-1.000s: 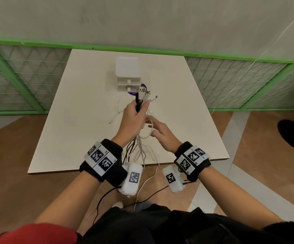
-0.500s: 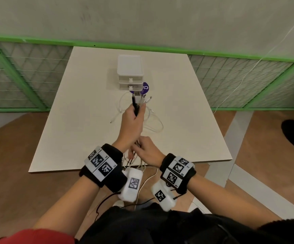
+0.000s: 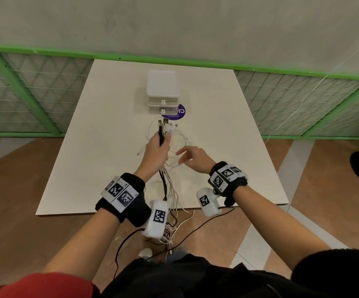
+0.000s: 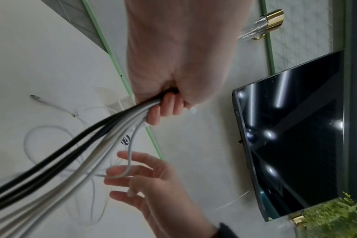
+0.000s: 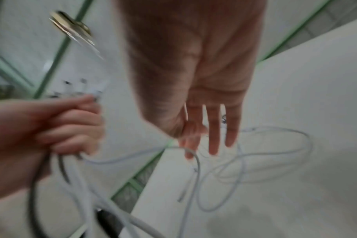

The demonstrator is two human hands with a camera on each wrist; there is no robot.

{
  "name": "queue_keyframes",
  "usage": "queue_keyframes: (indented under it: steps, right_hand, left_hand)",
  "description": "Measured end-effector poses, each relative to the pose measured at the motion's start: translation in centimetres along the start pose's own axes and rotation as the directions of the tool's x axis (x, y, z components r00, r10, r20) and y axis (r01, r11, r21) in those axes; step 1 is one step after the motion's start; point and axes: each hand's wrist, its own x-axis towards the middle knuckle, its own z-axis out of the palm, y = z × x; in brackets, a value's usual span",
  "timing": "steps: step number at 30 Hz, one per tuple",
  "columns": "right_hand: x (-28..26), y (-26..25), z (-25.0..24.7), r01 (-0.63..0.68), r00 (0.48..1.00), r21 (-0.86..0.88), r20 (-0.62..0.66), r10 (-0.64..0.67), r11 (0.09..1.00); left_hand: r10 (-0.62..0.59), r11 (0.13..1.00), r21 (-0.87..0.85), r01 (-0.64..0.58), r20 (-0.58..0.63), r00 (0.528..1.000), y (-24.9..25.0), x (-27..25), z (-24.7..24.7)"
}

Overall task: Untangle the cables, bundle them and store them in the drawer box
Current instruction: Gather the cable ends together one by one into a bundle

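The step in hand looks like gathering: the left hand [image 3: 157,152] is fisted around a bunch of thin black and white cables [image 3: 167,184], raised a little nearer than the white plastic two-drawer box [image 3: 162,91]. Their plug ends [image 3: 166,124] fan out above the fist towards the box, and the tails hang past the near edge of the pale square table [image 3: 101,130]. The right hand [image 3: 195,158] hovers just right of the fist, fingers spread and straight, gripping nothing; in the left wrist view one white strand drapes loosely over a finger. More thin white cable loops [image 3: 180,138] lie on the table between the box and the hands, one end apparently caught in the fist. Both drawers look closed. The next move probably calls for the right hand to draw in those slack loops, without pulling the plugs out of line.
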Motion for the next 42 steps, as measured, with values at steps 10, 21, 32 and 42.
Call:
queue_keyframes:
  steps: [10,21,32,42]
  right_hand:
    - [6.4,4.8,1.3,-0.239,0.883,-0.032,-0.423,0.204,0.970]
    - [8.8,6.4,2.3,-0.426,0.881,-0.055,-0.252,0.400,0.903]
    - [5.5,6.9,0.6,-0.250,0.959,-0.092,0.115,0.259,0.964]
    - [8.9,6.9,2.7,-0.246,0.969,-0.184,-0.047,0.241,0.952]
  left_hand:
    - [-0.003,1.000,-0.018,0.002,-0.062,0.998,-0.6,2.5,-1.9]
    - [-0.002,0.998,-0.067,0.003,0.020,1.000,0.0,4.1,-0.5]
    - [-0.089,0.991,-0.113,0.076,-0.118,0.989,-1.0,5.8,-2.5]
    - [-0.064,0.991,-0.123,0.049,-0.119,0.991,-0.9,5.1,-2.5]
